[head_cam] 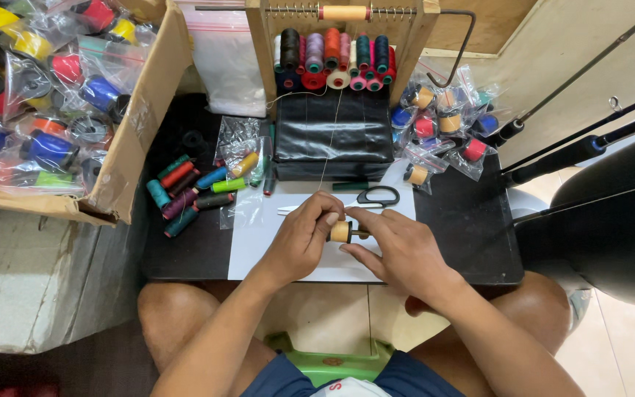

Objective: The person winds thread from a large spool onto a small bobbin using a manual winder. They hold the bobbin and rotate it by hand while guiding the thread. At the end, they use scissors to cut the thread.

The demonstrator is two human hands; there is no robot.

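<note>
A small wooden bobbin (341, 231) wound with pale tan thread sits between my two hands over a white sheet (259, 242). My left hand (301, 239) pinches its left end. Fingers of my right hand (395, 250) hold its right end and the dark spindle sticking out. A thin thread (330, 140) runs from the bobbin up to a wooden rack of coloured thread cones (336, 53). Black-handled scissors (372, 197) lie just beyond my fingers.
A cardboard box (137, 125) of bagged coloured spools stands at left. Loose thread spools (185, 195) lie on the black table (472, 220). Bagged spools (442, 125) lie at right, a black pouch (332, 136) at centre. Dark rods (582, 151) lean at right.
</note>
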